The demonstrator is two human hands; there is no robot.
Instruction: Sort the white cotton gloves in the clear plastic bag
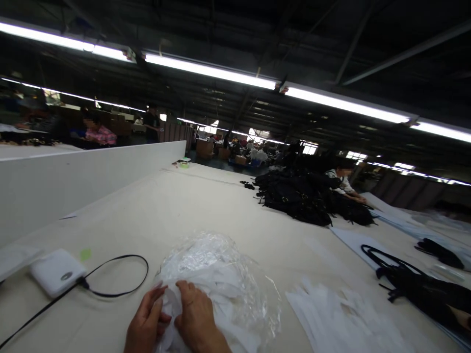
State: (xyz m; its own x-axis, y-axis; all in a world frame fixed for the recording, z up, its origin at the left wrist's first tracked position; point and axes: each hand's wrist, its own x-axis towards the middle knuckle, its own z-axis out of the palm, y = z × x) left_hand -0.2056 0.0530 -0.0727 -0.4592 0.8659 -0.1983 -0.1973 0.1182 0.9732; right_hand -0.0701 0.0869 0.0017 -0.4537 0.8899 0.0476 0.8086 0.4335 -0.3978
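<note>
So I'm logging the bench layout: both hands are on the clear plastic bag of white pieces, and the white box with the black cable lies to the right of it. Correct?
Not quite. In the head view the white box with its black cable lies left of the clear plastic bag, not right. The left hand and right hand are indeed both on the bag.

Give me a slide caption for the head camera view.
Both hands, left and right, grip white pieces in a clear plastic bag.

Large workshop hall, dark ceiling (331,29) with steel beams. Long fluorescent tubes (209,71) run in rows, the only bright light (far windows glow faintly). Wide cream surface (176,206) stretches away; a low white partition (91,171) borders its left edge. Cardboard boxes (206,147) stand at the far end.
</note>
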